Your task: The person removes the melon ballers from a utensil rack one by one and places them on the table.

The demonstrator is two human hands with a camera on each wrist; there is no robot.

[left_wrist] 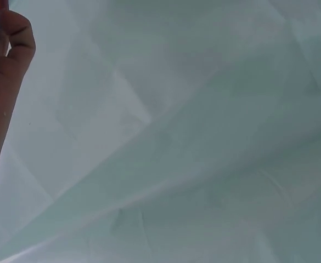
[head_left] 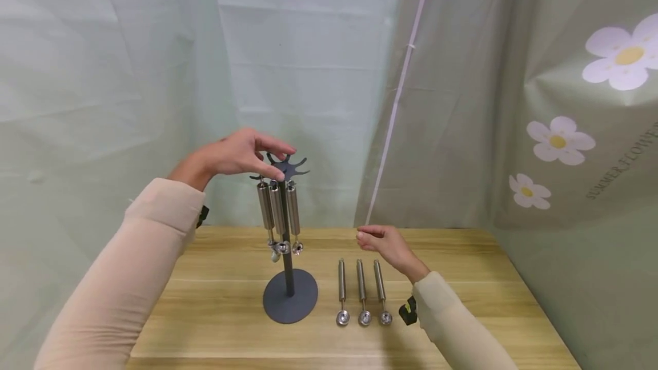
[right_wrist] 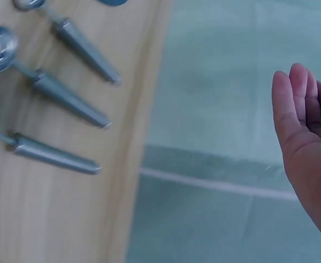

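Observation:
A dark grey stand [head_left: 287, 270] rises from a round base [head_left: 290, 303] on the wooden table [head_left: 462, 278]. Its hook crown [head_left: 294, 165] carries three hanging steel scoops [head_left: 278, 214]. My left hand [head_left: 245, 155] is at the crown, fingers over it and thumb under it, pinching it just above the middle scoop. In the left wrist view only a curled finger [left_wrist: 6, 46] shows at the top left. Three more steel scoops [head_left: 362, 292] lie side by side right of the base, also visible as scoops [right_wrist: 56, 93] in the right wrist view. My right hand [head_left: 371, 237] hovers empty above their handle ends, its palm [right_wrist: 308, 148] relaxed.
Pale green curtains [head_left: 319, 73] hang close behind the table, and a flowered cloth [head_left: 576, 130] closes off the right side. The table's far edge [head_left: 329, 228] runs just behind the stand. Bare wood lies in front of the base and the lying scoops.

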